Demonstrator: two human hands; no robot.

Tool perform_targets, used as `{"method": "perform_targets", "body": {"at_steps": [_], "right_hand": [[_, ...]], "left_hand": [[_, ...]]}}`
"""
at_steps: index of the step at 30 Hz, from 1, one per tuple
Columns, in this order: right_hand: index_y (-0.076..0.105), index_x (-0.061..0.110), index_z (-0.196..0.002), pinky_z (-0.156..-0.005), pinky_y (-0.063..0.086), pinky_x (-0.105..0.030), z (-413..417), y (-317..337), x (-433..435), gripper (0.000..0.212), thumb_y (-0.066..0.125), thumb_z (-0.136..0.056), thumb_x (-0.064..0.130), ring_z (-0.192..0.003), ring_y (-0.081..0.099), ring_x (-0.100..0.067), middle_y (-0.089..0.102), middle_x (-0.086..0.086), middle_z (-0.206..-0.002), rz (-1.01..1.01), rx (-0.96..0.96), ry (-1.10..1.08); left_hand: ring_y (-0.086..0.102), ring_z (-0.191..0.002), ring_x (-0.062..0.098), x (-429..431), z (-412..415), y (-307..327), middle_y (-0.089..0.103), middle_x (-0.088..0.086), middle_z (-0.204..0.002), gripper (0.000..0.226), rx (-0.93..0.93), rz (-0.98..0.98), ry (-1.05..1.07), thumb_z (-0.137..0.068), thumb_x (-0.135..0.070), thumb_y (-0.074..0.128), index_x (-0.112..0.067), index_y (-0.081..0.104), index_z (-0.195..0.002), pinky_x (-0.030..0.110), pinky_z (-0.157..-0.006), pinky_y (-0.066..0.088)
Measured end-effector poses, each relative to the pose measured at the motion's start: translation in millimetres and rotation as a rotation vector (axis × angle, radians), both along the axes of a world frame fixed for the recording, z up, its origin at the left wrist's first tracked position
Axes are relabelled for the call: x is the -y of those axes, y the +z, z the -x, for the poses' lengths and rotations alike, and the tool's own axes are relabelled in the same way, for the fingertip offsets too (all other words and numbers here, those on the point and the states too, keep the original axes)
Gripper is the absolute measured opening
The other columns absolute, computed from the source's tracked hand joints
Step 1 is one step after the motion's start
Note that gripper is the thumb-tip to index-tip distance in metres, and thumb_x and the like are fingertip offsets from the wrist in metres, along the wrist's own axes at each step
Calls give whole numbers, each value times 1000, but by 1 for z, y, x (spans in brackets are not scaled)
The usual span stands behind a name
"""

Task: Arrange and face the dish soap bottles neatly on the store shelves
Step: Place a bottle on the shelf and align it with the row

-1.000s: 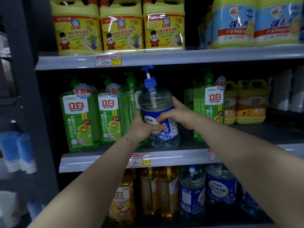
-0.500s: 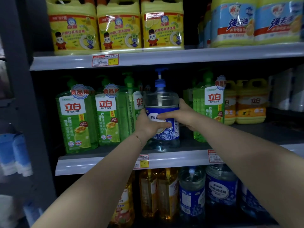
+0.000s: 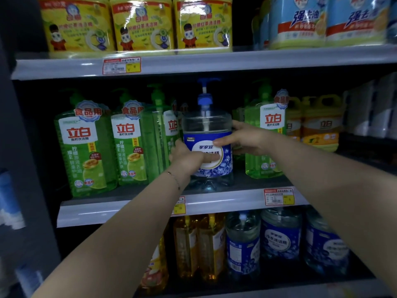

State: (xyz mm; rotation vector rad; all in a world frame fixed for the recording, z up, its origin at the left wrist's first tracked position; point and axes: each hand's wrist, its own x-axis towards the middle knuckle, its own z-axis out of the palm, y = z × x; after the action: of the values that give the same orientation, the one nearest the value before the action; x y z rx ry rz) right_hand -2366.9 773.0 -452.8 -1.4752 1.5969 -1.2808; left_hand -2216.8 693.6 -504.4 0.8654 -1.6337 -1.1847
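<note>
A clear pump bottle with a blue label (image 3: 207, 127) stands upright on the middle shelf (image 3: 225, 201), its label facing me. My left hand (image 3: 184, 159) grips its lower left side, thumb across the label. My right hand (image 3: 242, 139) holds its right side, thumb on the label's top edge. Green dish soap bottles (image 3: 86, 147) stand in a row to its left, the nearest (image 3: 168, 136) turned partly sideways. Another green bottle (image 3: 266, 134) stands to the right.
Yellow jugs (image 3: 137, 24) and blue-labelled jugs (image 3: 322, 20) fill the top shelf. Orange-yellow jugs (image 3: 320, 123) sit at the middle shelf's right. The bottom shelf holds amber bottles (image 3: 202, 246) and blue-label bottles (image 3: 281, 237). A dark upright post (image 3: 21, 168) bounds the left.
The blue-label bottle went from tilted to upright and moved back onto the shelf between the green bottles. Both hands stayed on it.
</note>
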Motion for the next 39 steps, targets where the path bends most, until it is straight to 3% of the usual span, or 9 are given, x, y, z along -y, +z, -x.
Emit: {"method": "perform_targets", "body": {"at_steps": [2,4,10,19,24,27,31,35,39], "right_hand": [[55,31,-112,-87,49,-35,4,6,-2,47,74,-77,7,-98,64,-13,70,8,-105,-53,-25,68],[55,33,-110,-84,47,-34,2,11,-2,46,71,-79,4,-101,63,-12,69,9,-108,-97,-52,136],[58,23,-123,-95,49,-40,-13,10,10,70,83,-58,18,-109,64,-17,71,4,-111,-62,-98,190],[55,14,-125,-87,54,-37,-15,10,13,64,77,-65,5,-107,65,-22,69,-6,-115,-65,-16,285],[62,13,-106,-71,57,-31,-24,6,20,33,57,-82,-10,-90,69,-20,69,-10,-104,29,186,335],[61,22,-101,-75,55,-35,-28,-4,27,25,61,-86,2,-88,68,-18,70,-5,-99,81,268,270],[60,26,-98,-78,53,-37,-27,-12,34,20,68,-84,14,-85,67,-16,72,1,-91,117,311,142],[63,18,-90,-74,53,-36,-26,-10,32,11,70,-83,20,-83,67,-16,72,-3,-88,131,294,61],[67,9,-90,-72,54,-36,-25,-3,31,27,71,-81,33,-83,68,-20,72,-10,-93,135,292,-7]], "left_hand": [[60,-111,27,7,5,-5,63,-1,-117,125,36,19,76,3,-58,88,-27,53,-113,47,-88,54],[57,-112,26,-3,2,-3,58,0,-119,130,8,30,126,2,-54,88,-25,45,-117,47,-89,53],[61,-86,8,-29,-5,-11,56,-4,-102,92,-217,53,78,-50,-7,94,-19,31,-115,23,-67,53],[67,-91,16,-31,-2,-17,65,1,-107,91,-291,92,147,-42,-6,96,-18,45,-117,40,-78,59],[62,-104,27,-21,12,-15,59,3,-115,110,-248,78,332,-18,-50,83,-23,40,-115,53,-86,53],[58,-111,31,-10,16,-11,58,6,-120,109,-152,57,389,-23,-49,84,-18,45,-120,56,-89,49],[62,-106,28,4,17,-9,63,3,-115,108,-96,115,409,-16,-61,74,-21,52,-115,56,-84,52],[59,-109,30,-3,14,2,61,6,-116,100,-85,113,368,-28,-50,81,-16,48,-116,53,-86,52],[60,-107,30,-3,14,16,63,7,-112,116,-105,128,325,-17,-67,73,-16,51,-119,47,-84,56]]}}
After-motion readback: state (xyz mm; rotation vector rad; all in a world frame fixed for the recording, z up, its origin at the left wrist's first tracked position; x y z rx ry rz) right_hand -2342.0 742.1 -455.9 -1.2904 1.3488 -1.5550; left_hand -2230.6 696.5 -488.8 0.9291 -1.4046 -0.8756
